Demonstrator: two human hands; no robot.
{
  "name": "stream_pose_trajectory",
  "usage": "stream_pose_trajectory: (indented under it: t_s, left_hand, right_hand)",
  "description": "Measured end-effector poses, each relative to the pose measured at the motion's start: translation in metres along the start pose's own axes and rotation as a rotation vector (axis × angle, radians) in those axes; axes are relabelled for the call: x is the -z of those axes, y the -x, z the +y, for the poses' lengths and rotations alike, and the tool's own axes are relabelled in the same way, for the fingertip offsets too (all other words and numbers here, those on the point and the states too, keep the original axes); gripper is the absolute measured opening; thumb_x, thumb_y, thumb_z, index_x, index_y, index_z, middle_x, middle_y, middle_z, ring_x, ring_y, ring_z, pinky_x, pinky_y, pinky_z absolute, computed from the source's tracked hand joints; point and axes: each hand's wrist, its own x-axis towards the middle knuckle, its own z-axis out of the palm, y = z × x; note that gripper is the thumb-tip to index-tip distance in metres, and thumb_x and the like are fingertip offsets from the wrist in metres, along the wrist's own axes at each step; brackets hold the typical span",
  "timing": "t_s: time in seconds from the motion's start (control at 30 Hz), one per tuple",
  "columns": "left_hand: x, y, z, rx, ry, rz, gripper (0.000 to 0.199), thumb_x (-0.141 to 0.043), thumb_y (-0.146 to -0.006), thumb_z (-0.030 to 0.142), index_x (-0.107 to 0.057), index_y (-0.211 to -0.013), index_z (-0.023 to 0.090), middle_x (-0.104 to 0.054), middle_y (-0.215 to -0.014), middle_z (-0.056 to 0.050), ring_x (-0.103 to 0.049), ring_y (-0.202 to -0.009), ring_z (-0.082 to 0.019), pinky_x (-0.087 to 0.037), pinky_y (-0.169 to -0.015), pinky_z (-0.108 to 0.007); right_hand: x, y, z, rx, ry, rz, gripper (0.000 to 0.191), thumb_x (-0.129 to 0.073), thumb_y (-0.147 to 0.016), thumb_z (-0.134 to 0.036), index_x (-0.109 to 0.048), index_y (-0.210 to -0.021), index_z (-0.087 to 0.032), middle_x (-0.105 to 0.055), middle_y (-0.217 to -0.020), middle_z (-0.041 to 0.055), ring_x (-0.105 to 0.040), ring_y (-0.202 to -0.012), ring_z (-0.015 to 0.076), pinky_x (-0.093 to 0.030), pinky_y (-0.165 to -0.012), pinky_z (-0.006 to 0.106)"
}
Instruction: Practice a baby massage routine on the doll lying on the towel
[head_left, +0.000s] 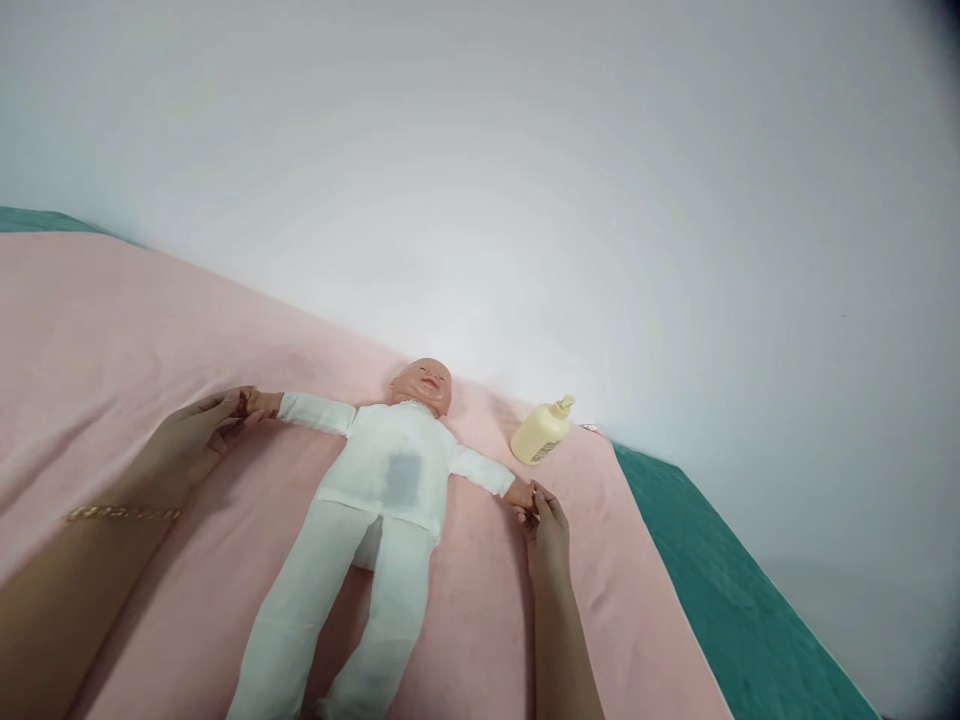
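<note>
A baby doll (386, 460) lies on its back, its white cloth arms spread wide and its legs toward me. The hard head faces up, and a grey patch shows on the belly. My left hand (196, 440), below a wrist with a gold bracelet (124, 513), pinches the doll's hand at the left. At the right, my right hand (549, 525) is closed on the doll's other hand with thumb and fingers. Both doll arms are stretched out sideways. Just beyond the right-hand doll arm stands a pale yellow pump bottle (541, 434).
A pink blanket (480, 600) with soft wrinkles lies under the doll. Green fabric (720, 560) shows beyond its right edge and at the far left. A plain white wall (480, 180) rises directly behind the doll's head and the bottle.
</note>
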Motion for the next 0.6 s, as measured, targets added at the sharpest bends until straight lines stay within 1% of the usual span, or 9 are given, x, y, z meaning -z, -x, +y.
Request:
stream_pose_trajectory:
  t_s: [0.07,0.13,0.2,0.27,0.33,0.43,0.53,0.6]
  left_hand:
    - [-0.001,0.001,0.001,0.026,0.061,-0.009,0.014,-0.057,-0.089,0.013,-0.070,-0.093,0.014,-0.068,-0.085,-0.005,-0.066,-0.079,-0.014,-0.059,-0.068,-0.022]
    - [-0.001,0.001,0.000,0.025,0.073,-0.030,0.014,-0.060,-0.088,0.013,-0.071,-0.095,0.015,-0.068,-0.085,-0.005,-0.066,-0.080,-0.015,-0.060,-0.068,-0.023]
    - [0.002,0.001,-0.002,0.002,0.063,-0.066,0.013,-0.067,-0.084,0.018,-0.072,-0.095,0.014,-0.068,-0.085,-0.005,-0.066,-0.081,-0.016,-0.061,-0.069,-0.023]
    - [0.005,-0.001,-0.004,-0.030,0.050,-0.118,0.021,-0.077,-0.077,0.025,-0.073,-0.094,0.014,-0.068,-0.085,-0.004,-0.065,-0.081,-0.015,-0.060,-0.070,-0.022]
    - [0.007,-0.001,-0.005,-0.048,0.026,-0.117,0.035,-0.086,-0.067,0.029,-0.073,-0.096,0.015,-0.068,-0.085,-0.004,-0.065,-0.079,-0.015,-0.060,-0.069,-0.021]
    - [0.005,0.000,-0.004,-0.014,-0.028,-0.063,0.052,-0.094,-0.054,0.033,-0.072,-0.099,0.016,-0.068,-0.083,-0.003,-0.065,-0.076,-0.016,-0.059,-0.063,-0.021]
    - [0.002,0.004,-0.001,-0.005,-0.052,-0.024,0.060,-0.096,-0.047,0.033,-0.071,-0.099,0.017,-0.069,-0.084,-0.003,-0.066,-0.073,-0.015,-0.058,-0.061,-0.020]
    - [0.000,0.006,0.001,-0.018,-0.063,0.001,0.059,-0.096,-0.047,0.033,-0.071,-0.098,0.017,-0.070,-0.085,-0.004,-0.066,-0.072,-0.014,-0.058,-0.060,-0.019]
  right_hand:
    - [0.001,-0.001,0.000,-0.019,-0.039,-0.006,0.044,-0.085,-0.064,-0.041,-0.070,-0.099,-0.018,-0.073,-0.083,0.0022,-0.065,-0.059,0.0107,-0.055,-0.054,0.021]
    - [0.002,-0.002,-0.001,-0.041,-0.086,-0.018,0.043,-0.087,-0.062,-0.036,-0.072,-0.098,-0.018,-0.074,-0.087,0.0030,-0.068,-0.065,0.0113,-0.057,-0.057,0.019]
    - [0.002,-0.002,-0.002,-0.058,-0.119,-0.030,0.044,-0.090,-0.059,-0.033,-0.073,-0.097,-0.018,-0.074,-0.091,0.0033,-0.069,-0.072,0.0119,-0.059,-0.060,0.018]
    - [0.002,-0.001,-0.003,-0.061,-0.118,-0.041,0.045,-0.093,-0.058,-0.032,-0.073,-0.096,-0.018,-0.073,-0.092,0.0031,-0.070,-0.075,0.0121,-0.060,-0.062,0.018]
    - [0.001,0.001,-0.006,-0.059,-0.097,-0.046,0.049,-0.094,-0.057,-0.034,-0.073,-0.098,-0.017,-0.072,-0.090,0.0024,-0.068,-0.071,0.0111,-0.060,-0.061,0.018]
    - [-0.003,0.006,-0.010,-0.052,-0.039,-0.036,0.058,-0.095,-0.054,-0.040,-0.070,-0.101,-0.016,-0.071,-0.082,0.0007,-0.063,-0.057,0.0082,-0.055,-0.051,0.017]
    - [-0.008,0.011,-0.016,-0.055,0.044,-0.037,0.063,-0.095,-0.051,-0.044,-0.067,-0.100,-0.016,-0.068,-0.068,-0.0022,-0.054,-0.045,0.0070,-0.044,-0.040,0.017]
    - [-0.010,0.013,-0.020,-0.046,0.095,-0.039,0.063,-0.094,-0.050,-0.046,-0.066,-0.098,-0.016,-0.066,-0.063,-0.0036,-0.050,-0.042,0.0068,-0.038,-0.037,0.017]
